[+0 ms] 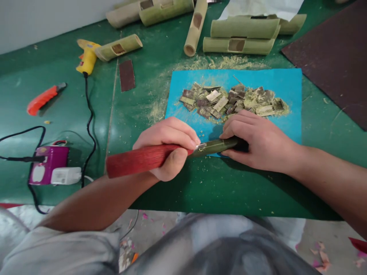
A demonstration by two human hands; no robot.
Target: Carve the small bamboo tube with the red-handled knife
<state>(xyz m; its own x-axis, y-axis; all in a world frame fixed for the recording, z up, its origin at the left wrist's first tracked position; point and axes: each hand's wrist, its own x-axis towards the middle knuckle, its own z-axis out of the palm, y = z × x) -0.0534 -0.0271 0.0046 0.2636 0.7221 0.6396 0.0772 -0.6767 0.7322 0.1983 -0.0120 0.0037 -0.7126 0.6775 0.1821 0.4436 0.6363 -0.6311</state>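
My left hand (169, 137) is wrapped round the red wooden handle of a carving knife (137, 160). Its short metal blade rests against a dark green bamboo piece (215, 146), at a carved patch with pale shavings. At the other end my right hand (260, 141) grips that bamboo piece, fingers over the top and thumb below. Part of the bamboo is hidden under both hands. Just beyond them a blue sheet (289, 86) carries a pile of cut bamboo chips, dark sandpaper scraps and dust (220, 101).
Bamboo tubes with cut windows (252, 45) lie along the back of the green table (149, 191). To the left are a yellow glue gun (89, 57), an orange utility knife (43, 100), a purple power block (51, 156) and a sandpaper piece (127, 75). A brown sheet (338, 57) covers the right corner.
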